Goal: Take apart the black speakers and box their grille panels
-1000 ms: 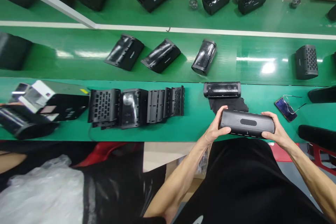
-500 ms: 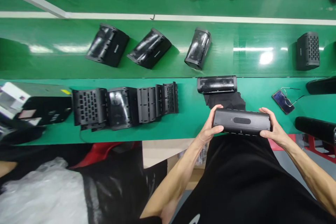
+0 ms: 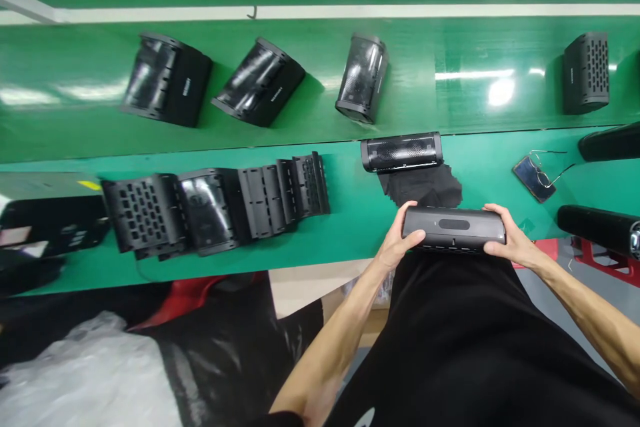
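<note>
Between my two hands is a long black speaker-like housing [image 3: 454, 225], held level at the bench's front edge with an oval panel facing up. My left hand [image 3: 403, 237] grips its left end, the thumb along the near side. Its right end is in my right hand [image 3: 507, 237], thumb also toward me. Just beyond lies a crumpled black cloth [image 3: 423, 187] on the green bench. A second black housing with a glossy perforated face [image 3: 401, 151] rests against the cloth's far edge.
Left on the bench stands a row of black perforated housings [image 3: 210, 207]. Several more, such as a tilted one [image 3: 363, 77], sit on the green surface beyond. Glasses [image 3: 543, 177] and a phone [image 3: 534, 179] lie to the right, near long black units [image 3: 600, 228]. Clear plastic wrap [image 3: 95, 373] is lower left.
The view has shifted, so the things on the far surface appear higher and farther left. Both hands keep their grip on the housing, which looks tipped slightly.
</note>
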A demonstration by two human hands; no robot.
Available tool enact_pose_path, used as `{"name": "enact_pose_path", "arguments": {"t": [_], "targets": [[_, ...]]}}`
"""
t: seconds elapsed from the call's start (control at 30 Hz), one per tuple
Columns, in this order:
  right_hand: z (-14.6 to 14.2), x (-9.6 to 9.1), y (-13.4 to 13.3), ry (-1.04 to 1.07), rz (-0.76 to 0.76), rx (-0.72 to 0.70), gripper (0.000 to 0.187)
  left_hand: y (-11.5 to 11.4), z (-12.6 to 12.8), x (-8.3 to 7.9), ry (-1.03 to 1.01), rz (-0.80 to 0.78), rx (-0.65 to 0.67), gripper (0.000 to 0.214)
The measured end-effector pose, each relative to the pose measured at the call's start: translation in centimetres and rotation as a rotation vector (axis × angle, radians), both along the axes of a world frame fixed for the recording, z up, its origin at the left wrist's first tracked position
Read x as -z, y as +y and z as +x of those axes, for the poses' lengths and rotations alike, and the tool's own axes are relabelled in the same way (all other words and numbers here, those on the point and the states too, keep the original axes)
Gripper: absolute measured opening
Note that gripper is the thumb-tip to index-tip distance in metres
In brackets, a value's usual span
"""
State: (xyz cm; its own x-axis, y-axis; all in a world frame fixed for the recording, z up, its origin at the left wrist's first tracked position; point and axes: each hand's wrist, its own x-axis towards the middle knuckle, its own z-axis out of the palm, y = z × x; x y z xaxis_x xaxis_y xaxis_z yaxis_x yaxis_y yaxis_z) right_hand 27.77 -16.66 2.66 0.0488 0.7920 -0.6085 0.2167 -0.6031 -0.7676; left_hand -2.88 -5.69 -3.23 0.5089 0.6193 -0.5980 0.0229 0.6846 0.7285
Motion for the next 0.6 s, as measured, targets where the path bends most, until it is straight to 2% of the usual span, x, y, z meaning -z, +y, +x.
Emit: {"name": "enact_pose_path", "arguments": {"t": [0.1,0.17,0.3,0.4,0.5,0.6], "targets": [[-0.1,-0.1,0.1,-0.046,0.014,-0.006,0.103,0.6,0.1,-0.8,0.026,0.052,0.056,0.105],[-0.4,-0.1,0.3,-0.052,0.028,0.036,0.096,0.6,0.6,-1.0,0.056,0.086,0.015,0.102],[-0.4,0.3,0.8,0.03,-0.003,0.102,0.091,0.2,1.6,0.2,0.101,0.062,-0.093,0.098],[0.2,0.6,1.3,0.063,-0.106,0.076,0.093,0.5,2.3,1.2,0.121,-0.033,-0.089,0.096],[0.9,0.8,1.4,0.019,-0.145,0.039,0.1,1.7,2.5,1.5,0.113,-0.093,-0.1,0.092],[2.0,1.4,1.7,0.018,-0.07,0.142,0.095,3.3,1.3,1.6,0.038,-0.131,-0.269,0.078]]}}
